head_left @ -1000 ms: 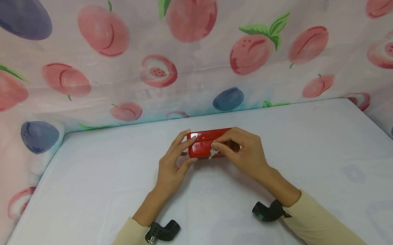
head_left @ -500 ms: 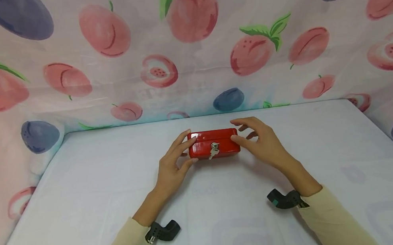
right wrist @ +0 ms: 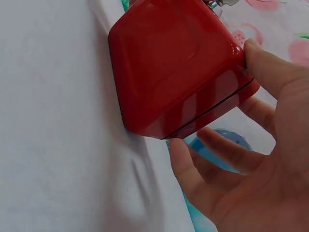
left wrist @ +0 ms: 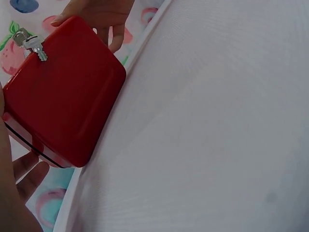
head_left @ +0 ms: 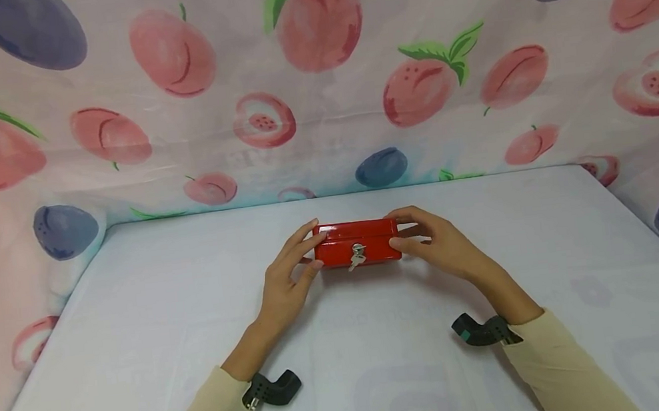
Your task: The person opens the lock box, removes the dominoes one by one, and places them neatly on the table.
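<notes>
A glossy red cash box [head_left: 337, 253] stands on edge on the white table, its lock side facing up. Keys [head_left: 356, 258] on a ring hang from the lock at the middle of that side. My left hand [head_left: 283, 284] holds the left end, thumb at the near edge and fingers reaching over to the far edge. At the right end my right hand [head_left: 445, 243] grips with thumb in front and index finger at the far corner. Both wrist views show the box's broad flat face [left wrist: 67, 92] toward me, and a dark seam [right wrist: 212, 106] runs along its end.
A white cloth covers the table [head_left: 345, 358]. Behind its far edge hangs a curtain [head_left: 178, 141] printed with peaches and dark plums. A black wrist camera mount [head_left: 272, 389] sits on the left wrist, another black mount [head_left: 484, 330] on the right.
My right hand has let go of the keys, moved right, and now holds the box's right end. The lock and keys have come into full sight. My left hand has stayed in place.
</notes>
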The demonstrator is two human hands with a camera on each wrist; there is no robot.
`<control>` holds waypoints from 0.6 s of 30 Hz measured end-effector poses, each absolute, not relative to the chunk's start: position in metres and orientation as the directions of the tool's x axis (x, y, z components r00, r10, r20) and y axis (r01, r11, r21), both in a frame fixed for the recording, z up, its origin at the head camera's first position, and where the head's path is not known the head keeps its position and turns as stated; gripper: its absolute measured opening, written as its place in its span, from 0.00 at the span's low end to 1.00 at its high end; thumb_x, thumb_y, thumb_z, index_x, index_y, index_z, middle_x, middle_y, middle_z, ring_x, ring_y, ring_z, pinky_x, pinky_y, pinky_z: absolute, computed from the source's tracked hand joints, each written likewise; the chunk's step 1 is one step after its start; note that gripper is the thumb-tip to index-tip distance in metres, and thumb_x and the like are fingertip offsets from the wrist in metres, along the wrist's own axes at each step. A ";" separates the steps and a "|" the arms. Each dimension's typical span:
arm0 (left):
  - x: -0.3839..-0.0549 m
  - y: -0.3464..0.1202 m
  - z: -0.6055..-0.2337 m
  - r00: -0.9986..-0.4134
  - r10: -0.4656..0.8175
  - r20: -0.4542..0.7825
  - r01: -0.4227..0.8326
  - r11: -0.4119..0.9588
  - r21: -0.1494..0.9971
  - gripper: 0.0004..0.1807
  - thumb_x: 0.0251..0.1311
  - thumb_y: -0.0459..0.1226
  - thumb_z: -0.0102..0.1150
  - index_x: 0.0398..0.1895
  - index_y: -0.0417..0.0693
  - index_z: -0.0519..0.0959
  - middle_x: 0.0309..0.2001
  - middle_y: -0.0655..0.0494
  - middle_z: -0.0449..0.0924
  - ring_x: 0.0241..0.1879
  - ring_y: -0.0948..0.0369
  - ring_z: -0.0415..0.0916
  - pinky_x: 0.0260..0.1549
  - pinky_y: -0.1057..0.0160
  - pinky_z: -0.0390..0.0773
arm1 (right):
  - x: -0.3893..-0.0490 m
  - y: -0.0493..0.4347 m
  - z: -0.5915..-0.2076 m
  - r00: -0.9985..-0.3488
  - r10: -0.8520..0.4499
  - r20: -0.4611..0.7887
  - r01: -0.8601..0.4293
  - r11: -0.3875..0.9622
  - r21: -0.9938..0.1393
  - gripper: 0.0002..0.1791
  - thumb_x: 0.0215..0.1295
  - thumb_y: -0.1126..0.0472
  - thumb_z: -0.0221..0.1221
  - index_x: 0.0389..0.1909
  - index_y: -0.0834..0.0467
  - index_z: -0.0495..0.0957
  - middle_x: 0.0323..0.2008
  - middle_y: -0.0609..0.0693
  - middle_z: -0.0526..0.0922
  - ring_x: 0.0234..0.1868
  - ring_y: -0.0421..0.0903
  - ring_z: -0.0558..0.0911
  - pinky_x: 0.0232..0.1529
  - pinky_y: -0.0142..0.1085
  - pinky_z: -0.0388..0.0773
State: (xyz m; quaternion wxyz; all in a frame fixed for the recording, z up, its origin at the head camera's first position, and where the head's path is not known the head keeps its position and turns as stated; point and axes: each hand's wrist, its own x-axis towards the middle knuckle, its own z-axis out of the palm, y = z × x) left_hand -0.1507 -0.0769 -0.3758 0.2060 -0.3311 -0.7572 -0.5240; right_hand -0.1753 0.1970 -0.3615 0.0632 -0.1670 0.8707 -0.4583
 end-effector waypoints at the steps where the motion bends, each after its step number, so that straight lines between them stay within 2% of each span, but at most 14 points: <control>1: -0.151 -0.077 -0.376 -0.696 0.283 0.660 0.717 0.226 0.660 0.24 0.51 0.23 0.56 0.55 0.35 0.68 0.60 0.42 0.63 0.57 0.51 0.62 0.36 0.48 0.75 | -0.175 0.197 -0.361 -0.935 -0.353 0.035 -0.226 0.516 -0.826 0.25 0.54 0.39 0.56 0.54 0.37 0.65 0.52 0.39 0.67 0.54 0.48 0.68 0.44 0.45 0.74; 4: -0.150 -0.076 -0.376 -0.716 0.268 0.644 0.697 0.222 0.682 0.28 0.51 0.23 0.56 0.58 0.36 0.65 0.60 0.43 0.62 0.56 0.51 0.64 0.37 0.48 0.74 | -0.170 0.195 -0.353 -0.928 -0.373 0.020 -0.210 0.475 -0.855 0.24 0.56 0.43 0.56 0.54 0.40 0.65 0.52 0.42 0.68 0.51 0.50 0.70 0.43 0.44 0.74; 10: -0.148 -0.076 -0.373 -0.802 0.229 0.552 0.596 0.241 0.766 0.30 0.53 0.26 0.56 0.62 0.41 0.62 0.61 0.46 0.61 0.52 0.48 0.69 0.39 0.49 0.75 | -0.159 0.188 -0.335 -0.920 -0.391 0.029 -0.205 0.418 -0.885 0.23 0.59 0.52 0.57 0.55 0.50 0.66 0.51 0.47 0.69 0.46 0.53 0.75 0.41 0.42 0.76; 14: -0.146 -0.078 -0.374 -0.851 0.248 0.463 0.517 0.236 0.823 0.30 0.56 0.30 0.54 0.64 0.46 0.61 0.60 0.47 0.63 0.52 0.49 0.69 0.43 0.52 0.73 | -0.159 0.187 -0.336 -0.921 -0.388 0.040 -0.206 0.397 -0.894 0.23 0.59 0.53 0.57 0.55 0.51 0.67 0.52 0.48 0.69 0.46 0.53 0.75 0.40 0.41 0.76; 18: -0.146 -0.080 -0.375 -0.878 0.269 0.396 0.455 0.212 0.865 0.30 0.58 0.33 0.54 0.65 0.51 0.59 0.59 0.48 0.66 0.53 0.51 0.69 0.45 0.59 0.72 | -0.165 0.190 -0.348 -0.925 -0.377 0.039 -0.181 0.350 -0.919 0.24 0.57 0.51 0.59 0.55 0.47 0.68 0.53 0.47 0.69 0.47 0.52 0.75 0.39 0.40 0.77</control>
